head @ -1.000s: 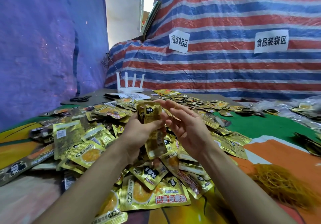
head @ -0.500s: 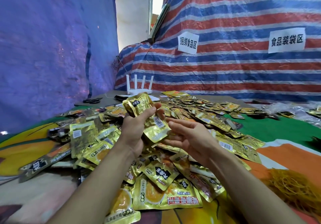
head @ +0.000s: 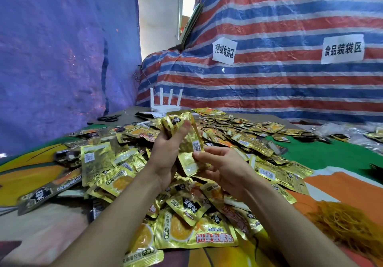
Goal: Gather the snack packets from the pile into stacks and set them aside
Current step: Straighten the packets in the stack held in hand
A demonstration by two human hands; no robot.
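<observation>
Far left: blue sheet point(head: 62, 59) hung as a wall. At its foot, scissors point(head: 108, 118) lie on the back of the table, apart from the packets. Left-centre to right-centre: loose pile point(head: 116, 169) of gold snack packets, overlapping every which way, some face up and some face down, spread over a coloured tablecloth point(head: 335, 155). White router point(head: 164, 106) stands behind the pile, centre back. Centre of frame, raised above the pile: left hand point(head: 165, 153) grips a small bundle point(head: 186, 140) of packets on end, thumb laid across the front. The bundle's top is splayed and its edges are uneven. Just right of it, right hand point(head: 226, 169) meets the bundle's lower end, fingers bent round the bottom of the front packet. Both hands are together on the one bundle. Behind, upper right: striped sheet point(head: 290, 80) with two paper signs point(head: 224, 51). Lower right edge: heap of rubber bands point(head: 348, 223), near the right forearm, untouched. Judgement: the step is squaring up a part-built stack. Most of the pile is unsorted and I cannot pick out any finished stack. Next move likely calls for tapping or sliding the edges flush, keeping the left-hand grip firm because the foil looks slippery, then either adding more packets from the pile or binding and setting the stack down clear of it.
</observation>
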